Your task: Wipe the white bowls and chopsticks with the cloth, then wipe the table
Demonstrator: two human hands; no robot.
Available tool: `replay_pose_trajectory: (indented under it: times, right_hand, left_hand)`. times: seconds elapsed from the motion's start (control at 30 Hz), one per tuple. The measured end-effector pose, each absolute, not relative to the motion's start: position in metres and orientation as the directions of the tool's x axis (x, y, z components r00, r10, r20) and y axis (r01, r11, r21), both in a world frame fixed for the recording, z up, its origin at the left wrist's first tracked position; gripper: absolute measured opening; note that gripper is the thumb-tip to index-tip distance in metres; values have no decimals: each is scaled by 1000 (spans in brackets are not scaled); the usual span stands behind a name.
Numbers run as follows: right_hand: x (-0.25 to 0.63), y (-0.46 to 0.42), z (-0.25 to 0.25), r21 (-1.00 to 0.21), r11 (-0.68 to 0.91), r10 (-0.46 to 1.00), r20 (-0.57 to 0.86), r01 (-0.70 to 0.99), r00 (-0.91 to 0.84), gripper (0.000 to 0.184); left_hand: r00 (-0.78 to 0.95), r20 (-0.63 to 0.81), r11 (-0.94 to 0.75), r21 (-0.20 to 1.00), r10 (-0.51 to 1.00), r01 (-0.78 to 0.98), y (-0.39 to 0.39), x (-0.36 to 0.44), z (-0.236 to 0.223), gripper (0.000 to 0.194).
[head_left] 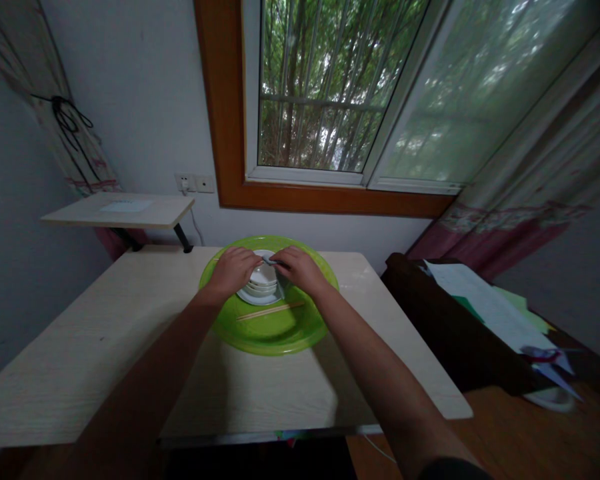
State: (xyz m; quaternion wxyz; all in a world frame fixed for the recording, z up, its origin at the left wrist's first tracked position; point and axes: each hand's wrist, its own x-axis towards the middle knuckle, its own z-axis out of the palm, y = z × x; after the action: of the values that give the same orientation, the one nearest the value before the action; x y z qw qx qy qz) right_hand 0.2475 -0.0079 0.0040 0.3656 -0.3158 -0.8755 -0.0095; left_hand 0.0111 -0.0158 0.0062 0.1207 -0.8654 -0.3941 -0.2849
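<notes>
Grey item (pixel 269 261): between both hands, perhaps cloth, too blurred to tell
Left hand (pixel 234 268), right hand (pixel 300 268): apparently pinching it, mid-handling; any shift calls for clearing the rims
White bowls (pixel 263 287): stacked just beneath the grip, on a plate (pixel 260 301)
Green basin (pixel 270 341): around them, chopsticks (pixel 270 311) nearside of the grip

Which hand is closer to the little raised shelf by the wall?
The left. The left hand is over the left side of the green basin, nearer the shelf. The right hand is over the basin's right side, farther away.
</notes>
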Motion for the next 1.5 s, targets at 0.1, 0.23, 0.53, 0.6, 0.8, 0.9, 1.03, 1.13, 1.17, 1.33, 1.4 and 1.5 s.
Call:
replay_pose_trajectory:
  times: [0.1,0.23,0.53,0.6,0.8,0.9,1.03,1.13,1.17,1.33,1.4,1.5]
  right_hand:
    - [248,-7,4,-248,786,568,651,567,-503,16]
    - [255,-3,2,-296,742,610,670,602,-423,15]
    - [273,13,-8,-525,527,725,687,668,-33,16]
    - [271,13,-9,-556,534,749,661,637,-50,17]
    - [261,3,-5,-633,622,767,611,460,-196,25]
    - [258,-3,1,-649,638,762,611,415,-215,24]
    - [255,-8,6,-641,669,742,611,377,-276,23]
    - [252,-9,6,-596,707,707,621,381,-339,22]
    - [251,-9,6,-581,718,695,628,384,-350,22]
    - [251,-7,5,-550,708,697,643,442,-317,19]
    - [252,-6,5,-539,705,696,651,461,-304,17]
    - [253,-4,4,-512,744,656,683,430,-322,15]
  left_hand:
    - [484,601,-633,47,636,773,-15,9,7,20]
    - [371,644,-551,94,669,829,-13,2,7,22]
    - [279,674,-483,132,684,865,-5,-4,1,25]
    - [299,680,-504,119,669,856,-5,-3,1,25]
    - [411,662,-610,89,627,787,-7,1,4,27]
    - [454,638,-635,72,622,769,-7,2,4,24]
    - [482,629,-639,31,610,769,-9,4,3,23]
    - [494,622,-645,23,607,763,-10,7,2,24]
    - [498,620,-651,27,606,759,-11,7,2,24]
    - [464,627,-673,132,625,728,-13,7,2,19]
    - [450,635,-691,190,629,698,-15,6,2,18]
    - [443,651,-733,269,616,625,-19,4,4,19]
